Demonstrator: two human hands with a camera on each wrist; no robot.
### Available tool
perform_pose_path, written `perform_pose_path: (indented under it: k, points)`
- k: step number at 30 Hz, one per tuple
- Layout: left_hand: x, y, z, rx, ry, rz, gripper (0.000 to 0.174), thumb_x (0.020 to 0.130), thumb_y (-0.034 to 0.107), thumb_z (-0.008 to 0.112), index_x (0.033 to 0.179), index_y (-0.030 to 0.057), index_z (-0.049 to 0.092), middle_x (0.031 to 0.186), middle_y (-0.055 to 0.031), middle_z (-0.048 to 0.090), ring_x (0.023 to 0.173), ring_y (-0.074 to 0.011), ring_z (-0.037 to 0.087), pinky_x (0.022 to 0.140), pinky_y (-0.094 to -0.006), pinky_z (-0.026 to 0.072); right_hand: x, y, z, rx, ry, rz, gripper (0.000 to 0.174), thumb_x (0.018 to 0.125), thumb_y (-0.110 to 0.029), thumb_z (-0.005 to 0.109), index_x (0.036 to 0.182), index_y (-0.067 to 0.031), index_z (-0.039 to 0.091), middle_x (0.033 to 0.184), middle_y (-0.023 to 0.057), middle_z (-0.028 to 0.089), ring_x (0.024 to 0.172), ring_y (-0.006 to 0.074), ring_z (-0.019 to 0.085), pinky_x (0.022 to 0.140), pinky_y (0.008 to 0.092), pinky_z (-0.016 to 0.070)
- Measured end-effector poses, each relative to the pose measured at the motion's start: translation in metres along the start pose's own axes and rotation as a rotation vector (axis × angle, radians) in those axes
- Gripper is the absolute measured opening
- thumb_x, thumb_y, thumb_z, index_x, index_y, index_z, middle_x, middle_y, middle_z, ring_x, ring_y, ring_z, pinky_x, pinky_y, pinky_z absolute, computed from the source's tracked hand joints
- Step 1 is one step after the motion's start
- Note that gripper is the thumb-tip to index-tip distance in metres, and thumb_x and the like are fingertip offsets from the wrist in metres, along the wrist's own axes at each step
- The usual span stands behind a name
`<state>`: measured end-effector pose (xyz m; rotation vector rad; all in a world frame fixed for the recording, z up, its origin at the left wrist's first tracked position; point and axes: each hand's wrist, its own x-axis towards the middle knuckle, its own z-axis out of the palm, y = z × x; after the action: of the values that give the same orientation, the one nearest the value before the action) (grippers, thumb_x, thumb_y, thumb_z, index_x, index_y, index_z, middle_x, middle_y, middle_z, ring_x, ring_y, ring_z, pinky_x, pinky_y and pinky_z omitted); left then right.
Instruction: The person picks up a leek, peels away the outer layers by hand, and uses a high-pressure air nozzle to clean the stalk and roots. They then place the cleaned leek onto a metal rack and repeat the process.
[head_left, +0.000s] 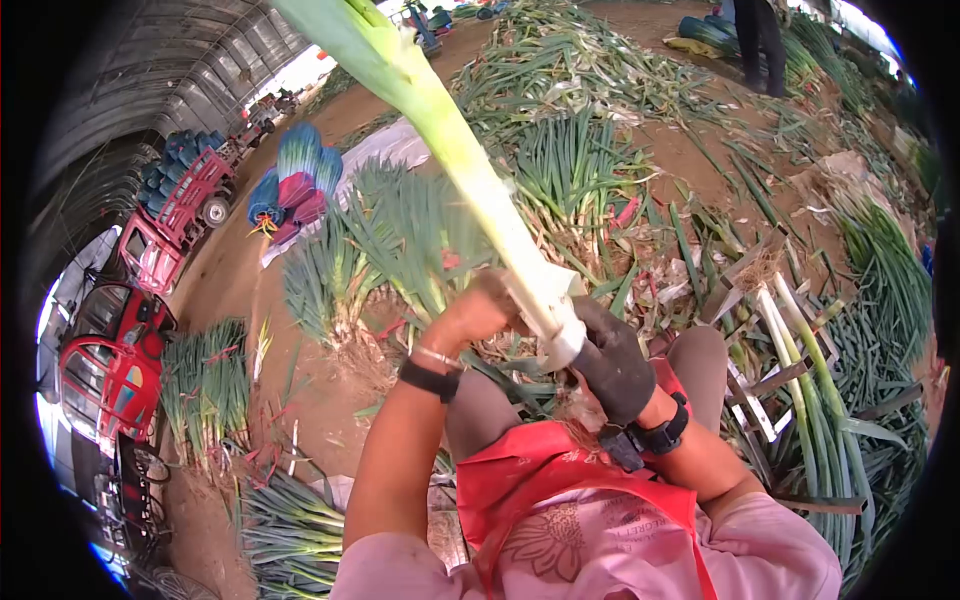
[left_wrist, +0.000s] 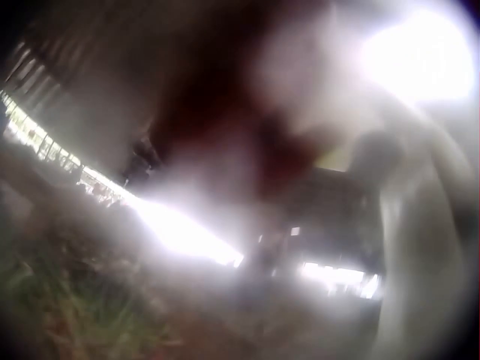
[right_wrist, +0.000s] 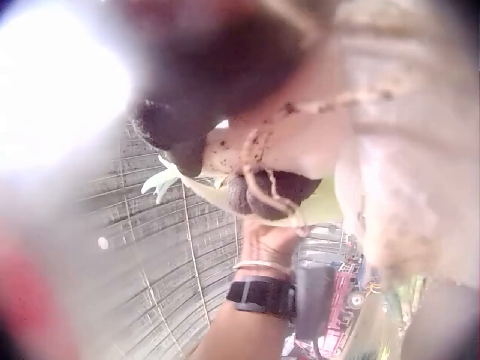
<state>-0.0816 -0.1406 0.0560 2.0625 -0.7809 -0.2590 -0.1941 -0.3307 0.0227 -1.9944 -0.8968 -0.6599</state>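
A large green onion (head_left: 465, 165) slants across the head view, its leaves toward the top left and its white base near my lap. My gloved right hand (head_left: 615, 365) grips the stalk close to its root end. Bare-backed and banded at the wrist, my left hand (head_left: 485, 308) holds the stalk a little higher, with its fingers partly hidden behind it. A loose pale flap of skin (head_left: 568, 278) stands out between the hands. In the right wrist view, thin roots (right_wrist: 259, 176) dangle in front of the dark glove (right_wrist: 180, 135). The left wrist view is mostly blurred.
Two trimmed-looking green onions (head_left: 800, 370) lie across a metal rack (head_left: 750, 400) on my right. Standing bundles of green onions (head_left: 410, 235) are ahead and to the left. Loose leaves (head_left: 570, 60) are heaped farther off. Red vehicles (head_left: 115, 360) stand at the left; a person's legs (head_left: 762, 45) show behind.
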Motion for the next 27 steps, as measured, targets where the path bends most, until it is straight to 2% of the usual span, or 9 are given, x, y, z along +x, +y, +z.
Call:
perform_pose_path:
  k: [1,6,11,12,16,20,22,23,27]
  points:
    - [0.001,-0.006,-0.011,0.372,0.079,-0.020,0.024,0.081,0.013,0.059,0.101,0.0003,0.065,0.095,-0.0121,0.066,0.089,-0.0200,0.063,0.074,-0.0366,0.0539,0.004,-0.003,0.005,0.221,0.108,0.264,0.037,0.081,-0.015,0.060,0.114,0.0007,0.054,0.097,0.0155,0.057,0.077,0.0251,0.058,0.067,0.0352,0.0478]
    - [0.003,0.077,-0.057,-0.833,0.695,0.174,0.025,0.094,0.020,0.053,0.110,0.0021,0.051,0.091,-0.0079,0.059,0.081,-0.0206,0.062,0.070,-0.0320,0.0537,0.001,-0.008,0.033,0.153,0.241,0.441,0.038,0.083,-0.018,0.057,0.114,0.0030,0.052,0.098,0.0213,0.054,0.088,0.0375,0.055,0.079,0.0436,0.0454]
    - [0.019,0.064,-0.073,-0.889,0.339,0.210,0.032,0.098,0.027,0.049,0.115,0.0002,0.050,0.079,-0.0002,0.052,0.064,-0.0077,0.049,0.058,-0.0232,0.0423,-0.010,0.005,0.002,0.064,-0.094,0.087,0.026,0.081,-0.020,0.063,0.103,-0.0058,0.060,0.090,0.0110,0.059,0.078,0.0292,0.060,0.068,0.0384,0.0490]
    - [0.018,0.062,-0.071,-0.900,0.339,0.193,0.032,0.098,0.027,0.049,0.115,0.0002,0.050,0.079,-0.0002,0.052,0.064,-0.0077,0.049,0.058,-0.0232,0.0423,0.000,0.000,-0.021,0.273,-0.001,0.485,0.028,0.080,-0.020,0.066,0.102,-0.0047,0.060,0.087,0.0077,0.060,0.075,0.0253,0.062,0.065,0.0349,0.0502]
    - [0.022,0.066,-0.068,-1.150,0.189,0.250,0.028,0.098,0.025,0.050,0.108,-0.0007,0.050,0.069,0.0036,0.041,0.056,-0.0047,0.037,0.051,-0.0210,0.0326,0.038,0.022,-0.013,0.410,0.069,0.119,0.081,0.073,-0.034,0.074,0.135,0.0031,0.038,0.130,0.0231,0.047,0.118,0.0307,0.050,0.097,0.0368,0.0409]
    - [0.025,0.073,-0.087,-1.298,0.010,0.296,0.028,0.098,0.025,0.050,0.108,-0.0016,0.049,0.070,0.0035,0.039,0.056,-0.0042,0.036,0.053,-0.0216,0.0329,0.056,0.011,0.013,0.568,-0.317,0.235,0.067,0.078,-0.043,0.067,0.125,0.0000,0.048,0.110,0.0220,0.059,0.102,0.0302,0.060,0.085,0.0378,0.0463]
    - [0.014,0.065,-0.116,-1.046,0.196,0.269,0.028,0.098,0.024,0.051,0.107,-0.0017,0.049,0.070,0.0038,0.038,0.056,-0.0042,0.036,0.053,-0.0220,0.0333,0.039,0.014,0.016,0.440,-0.553,0.380,0.051,0.084,-0.046,0.060,0.113,-0.0043,0.056,0.080,0.0195,0.064,0.072,0.0327,0.064,0.066,0.0406,0.0489]
    - [0.007,0.059,-0.135,-0.968,0.275,0.260,0.025,0.098,0.024,0.051,0.105,-0.0004,0.049,0.069,0.0041,0.037,0.055,-0.0041,0.036,0.052,-0.0223,0.0339,0.009,0.038,0.035,0.307,-0.495,0.088,0.043,0.090,-0.041,0.055,0.113,-0.0042,0.057,0.076,0.0193,0.063,0.066,0.0366,0.061,0.062,0.0411,0.0486]
    - [-0.026,0.043,-0.199,-0.630,0.849,0.196,0.018,0.092,0.022,0.060,0.092,0.0048,0.053,0.067,0.0026,0.045,0.055,-0.0068,0.042,0.051,-0.0239,0.0372,-0.091,0.034,0.014,0.331,-0.653,0.220,0.039,0.081,-0.013,0.061,0.120,-0.0103,0.059,0.104,0.0158,0.064,0.080,0.0337,0.064,0.072,0.0390,0.0527]
